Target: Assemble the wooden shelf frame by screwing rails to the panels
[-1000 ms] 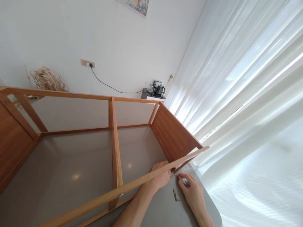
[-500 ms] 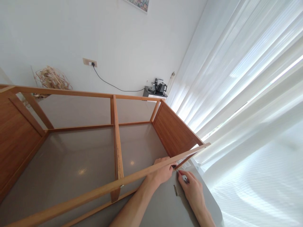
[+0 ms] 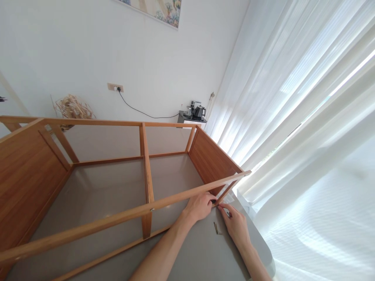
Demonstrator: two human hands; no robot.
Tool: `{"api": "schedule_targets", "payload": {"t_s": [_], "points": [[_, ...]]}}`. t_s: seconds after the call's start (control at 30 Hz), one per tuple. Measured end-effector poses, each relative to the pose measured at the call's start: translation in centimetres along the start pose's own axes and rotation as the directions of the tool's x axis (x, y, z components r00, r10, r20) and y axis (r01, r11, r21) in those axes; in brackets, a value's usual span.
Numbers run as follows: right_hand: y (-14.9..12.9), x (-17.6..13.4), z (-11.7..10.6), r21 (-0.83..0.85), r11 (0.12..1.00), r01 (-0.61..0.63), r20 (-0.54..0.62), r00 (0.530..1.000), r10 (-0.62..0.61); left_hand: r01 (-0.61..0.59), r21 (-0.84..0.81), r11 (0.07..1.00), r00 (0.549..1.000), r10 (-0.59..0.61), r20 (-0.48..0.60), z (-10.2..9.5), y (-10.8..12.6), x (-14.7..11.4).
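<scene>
A wooden frame (image 3: pixel 187 192) with brown panels lies on the grey table (image 3: pixel 196 253). My left hand (image 3: pixel 199 205) reaches under its near upper rail. The fingers are closed around the lower rail's end at the right corner, where a small dark thing shows by the fingertips. Just outside the same corner post (image 3: pixel 227 192), my right hand (image 3: pixel 236 224) is closed in a pinch, its fingertips against the joint. A small dark piece shows between its fingers; what it is I cannot make out. Several long thin screws (image 3: pixel 216 229) lie between my hands.
A middle divider (image 3: pixel 149 171) spans the frame. White curtains (image 3: pixel 281 128) hang close on the right. Behind the frame stand a black kettle (image 3: pixel 200 112) on a small cabinet and a bundle of dry fibres (image 3: pixel 73 107). A cable (image 3: pixel 140 112) runs along the wall.
The view has tilted up a little. My right fingertips have come closer to the corner joint; my left hand stays at the corner.
</scene>
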State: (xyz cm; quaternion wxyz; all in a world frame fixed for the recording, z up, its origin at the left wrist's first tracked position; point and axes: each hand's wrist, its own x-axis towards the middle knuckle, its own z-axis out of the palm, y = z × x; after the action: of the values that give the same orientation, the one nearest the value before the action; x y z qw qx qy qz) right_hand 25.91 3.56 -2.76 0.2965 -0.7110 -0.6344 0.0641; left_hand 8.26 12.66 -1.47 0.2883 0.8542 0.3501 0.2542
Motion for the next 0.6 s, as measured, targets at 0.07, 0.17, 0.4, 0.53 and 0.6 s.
{"api": "schedule_targets", "payload": {"t_s": [0.07, 0.17, 0.4, 0.53, 0.6], "points": [[-0.01, 0.05, -0.04, 0.011, 1.0, -0.009, -0.001, 1.0, 0.009, -0.025, 0.037, 0.999, 1.0, 0.025, -0.008, -0.18, 0.28, -0.06], [-0.03, 0.02, -0.12, 0.045, 0.999, -0.016, 0.004, 1.0, 0.016, -0.038, 0.078, 0.996, 0.999, 0.039, -0.011, -0.25, 0.58, -0.17], [-0.09, -0.16, -0.27, 0.098, 0.994, -0.044, 0.019, 0.999, 0.042, -0.079, 0.138, 0.987, 0.997, 0.08, -0.003, 0.05, 0.75, -0.29], [0.16, -0.09, -0.2, 0.12, 0.992, -0.031, 0.012, 0.999, 0.03, -0.093, 0.152, 0.984, 0.996, 0.094, 0.003, 0.05, 0.89, -0.3], [0.42, -0.01, -0.12, 0.134, 0.991, -0.028, -0.002, 1.0, 0.029, -0.099, 0.157, 0.983, 0.995, 0.099, 0.01, 0.03, 0.93, -0.28]]}}
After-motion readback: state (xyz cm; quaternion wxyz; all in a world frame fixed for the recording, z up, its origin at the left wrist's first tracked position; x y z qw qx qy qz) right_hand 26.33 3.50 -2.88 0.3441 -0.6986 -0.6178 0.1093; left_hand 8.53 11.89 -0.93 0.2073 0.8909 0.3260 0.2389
